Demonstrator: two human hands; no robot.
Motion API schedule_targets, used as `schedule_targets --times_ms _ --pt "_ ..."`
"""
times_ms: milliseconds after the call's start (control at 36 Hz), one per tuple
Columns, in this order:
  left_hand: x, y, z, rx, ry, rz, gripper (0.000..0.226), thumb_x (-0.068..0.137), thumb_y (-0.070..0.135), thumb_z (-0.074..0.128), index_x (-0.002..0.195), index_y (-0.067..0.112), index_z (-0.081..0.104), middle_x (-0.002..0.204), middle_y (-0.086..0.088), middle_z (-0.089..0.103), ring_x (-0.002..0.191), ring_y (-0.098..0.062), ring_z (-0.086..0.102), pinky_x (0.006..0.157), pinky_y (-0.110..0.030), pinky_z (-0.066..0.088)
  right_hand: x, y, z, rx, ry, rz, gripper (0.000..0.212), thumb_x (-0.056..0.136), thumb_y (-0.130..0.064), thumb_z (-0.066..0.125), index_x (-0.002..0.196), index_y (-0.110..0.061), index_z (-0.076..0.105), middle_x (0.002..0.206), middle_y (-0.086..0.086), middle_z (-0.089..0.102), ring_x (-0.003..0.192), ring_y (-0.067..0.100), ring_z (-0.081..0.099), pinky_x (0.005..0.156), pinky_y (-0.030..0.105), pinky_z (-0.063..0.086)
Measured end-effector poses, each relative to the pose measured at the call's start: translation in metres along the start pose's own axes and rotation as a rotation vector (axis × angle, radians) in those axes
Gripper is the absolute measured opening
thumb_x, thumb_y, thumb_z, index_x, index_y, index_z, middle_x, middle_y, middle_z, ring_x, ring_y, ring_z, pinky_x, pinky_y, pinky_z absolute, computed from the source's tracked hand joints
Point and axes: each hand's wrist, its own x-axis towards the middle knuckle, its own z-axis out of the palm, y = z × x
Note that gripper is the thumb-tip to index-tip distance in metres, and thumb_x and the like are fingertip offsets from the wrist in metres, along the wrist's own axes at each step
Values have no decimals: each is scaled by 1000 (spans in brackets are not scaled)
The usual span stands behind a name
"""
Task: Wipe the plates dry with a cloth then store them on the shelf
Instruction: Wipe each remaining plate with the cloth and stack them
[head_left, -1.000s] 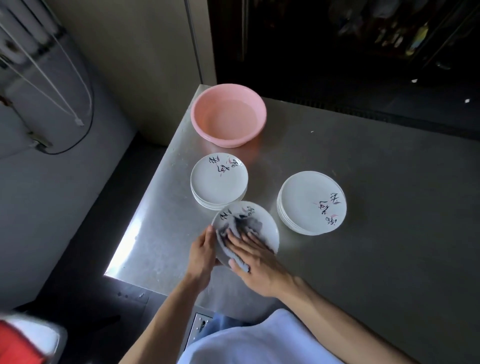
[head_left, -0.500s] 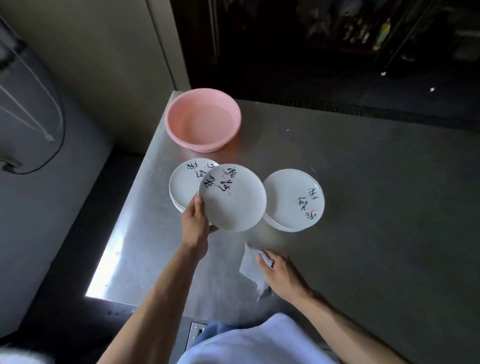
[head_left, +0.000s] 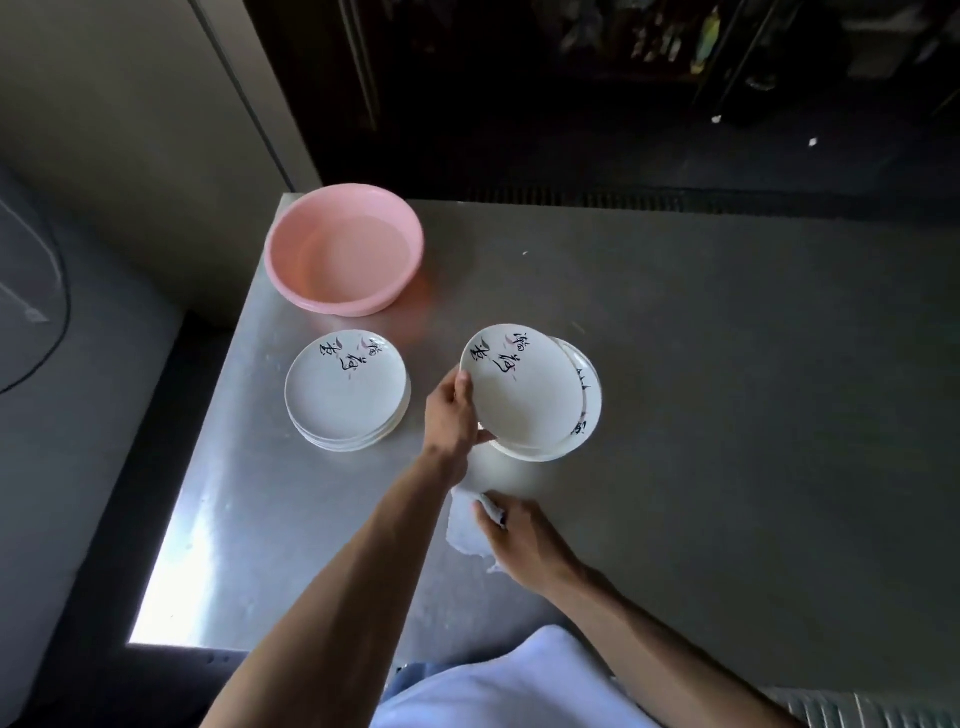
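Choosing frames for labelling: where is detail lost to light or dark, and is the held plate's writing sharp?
Head view: glare washes out the table at its near-left edge; the cloth in the right hand is blown nearly white; the background is too dark to read; writing on the plate in the left hand is sharp.

The left hand (head_left: 451, 415) has carried the wiped plate (head_left: 519, 395) over to the right stack (head_left: 591, 410).

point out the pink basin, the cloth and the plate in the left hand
pink basin (head_left: 291, 249): head view, inner left wall
cloth (head_left: 462, 535): head view, its pale middle
held plate (head_left: 519, 395): head view, middle of its face
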Motion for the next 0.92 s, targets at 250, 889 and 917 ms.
schedule_targets --times_ms 250,889,917 --pt "19 -4 4 428 149 145 39 105 41 38 96 18 68 82 -9 68 68 -25 68 61 -44 64 1 -8 -10 25 12 6 42 102 -35 43 62 -26 36 51 -17 50 47 1 46 47 14 38" --pt "34 -15 -47 720 -93 61 60 104 42 40 156 11 39 133 -25 64 118 -45 63 100 -49 52 39 -43 15 395 26 190 26 105 -31 46 88 -26 66 56 -24 59 47 -4 56 54 16 42" --pt "37 -11 -60 706 -60 71 59 105 41 41 156 11 39 132 -26 65 117 -45 64 100 -49 52 44 -43 21 412 36 201 24 104 -32 46 97 -26 69 62 -24 63 52 -7 57 57 18 42"
